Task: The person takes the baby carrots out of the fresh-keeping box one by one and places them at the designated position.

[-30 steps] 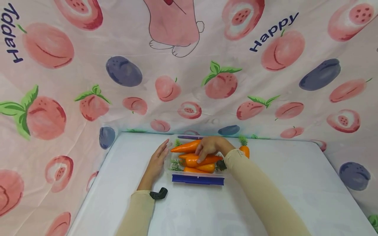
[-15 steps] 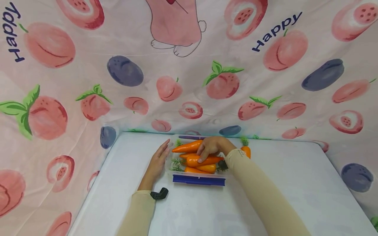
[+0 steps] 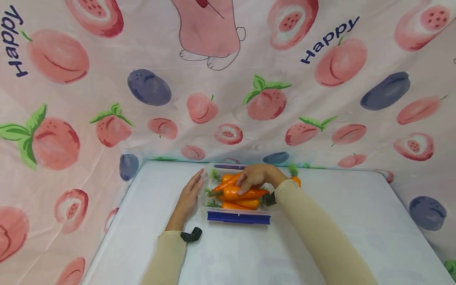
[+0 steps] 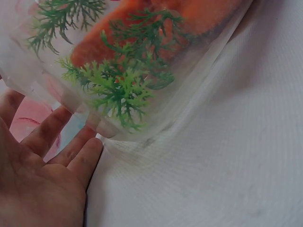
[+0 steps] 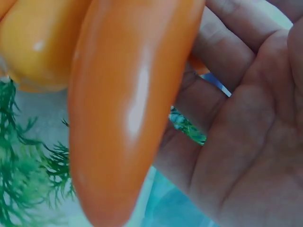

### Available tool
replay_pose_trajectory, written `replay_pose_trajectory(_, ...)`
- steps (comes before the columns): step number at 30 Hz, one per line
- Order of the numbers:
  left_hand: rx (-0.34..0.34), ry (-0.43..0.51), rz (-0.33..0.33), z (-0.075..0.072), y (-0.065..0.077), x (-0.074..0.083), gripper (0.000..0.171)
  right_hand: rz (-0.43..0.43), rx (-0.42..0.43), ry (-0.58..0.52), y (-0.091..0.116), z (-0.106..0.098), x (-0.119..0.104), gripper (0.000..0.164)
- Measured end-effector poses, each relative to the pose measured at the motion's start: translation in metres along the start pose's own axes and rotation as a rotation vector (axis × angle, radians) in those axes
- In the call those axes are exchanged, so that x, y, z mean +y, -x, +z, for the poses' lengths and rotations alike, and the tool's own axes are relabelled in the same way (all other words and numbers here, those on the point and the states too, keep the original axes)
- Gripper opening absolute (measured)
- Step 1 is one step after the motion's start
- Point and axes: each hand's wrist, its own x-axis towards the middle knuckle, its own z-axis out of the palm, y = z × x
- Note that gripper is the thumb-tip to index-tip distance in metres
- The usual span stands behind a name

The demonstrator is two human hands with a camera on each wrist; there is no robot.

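Right hand: A person's right hand (image 3: 254, 176) reaches over the pile, fingers curled and thumb pressed to a glossy carrot, the two pinching it between them.
Held carrot: The orange carrot (image 3: 231, 193) lies level above its neighbors inside the container, blunt end left, tip right; whether it bears on those below cannot be told.
Left hand: Fingers extended and holding nothing, the left hand (image 3: 190, 192) touches the near-left side of the clear plastic container.
Clear plastic container: Lidless, its front rim (image 3: 228, 211) is edged by a folded-out blue flap (image 3: 238, 217).
Other carrots: Several, including a yellow-orange one (image 3: 249, 204), crowd inside among feathery green tops (image 3: 215, 175).
Outlying carrot: One (image 3: 296, 181) lies on the white table just right of the container, partly behind the beige right sleeve (image 3: 313, 225).
Slip hazard: The smooth skin could slide from so light a pinch.
Snag hazard: Tangled greens might drag a neighbor along.
Container hazard: A hard left-hand push could shift it.
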Motion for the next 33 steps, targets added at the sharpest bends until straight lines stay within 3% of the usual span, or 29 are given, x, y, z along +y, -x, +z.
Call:
replay_pose_trajectory(9, 0.000, 0.000, -0.004, -0.002, 0.000, -0.003, 0.050, 0.005, 0.003, -0.068, 0.011, -0.003, -0.004, 0.050)
replay_pose_trajectory(19, 0.000, 0.003, 0.000, 0.000, -0.001, -0.002, 0.050, -0.007, 0.096, -0.136, 0.023, -0.007, 0.001, 0.058)
replay_pose_trajectory(33, -0.004, -0.022, -0.011, -0.001, -0.001, -0.001, 0.051, -0.026, 0.191, -0.264, 0.046, -0.018, 0.008, 0.056)
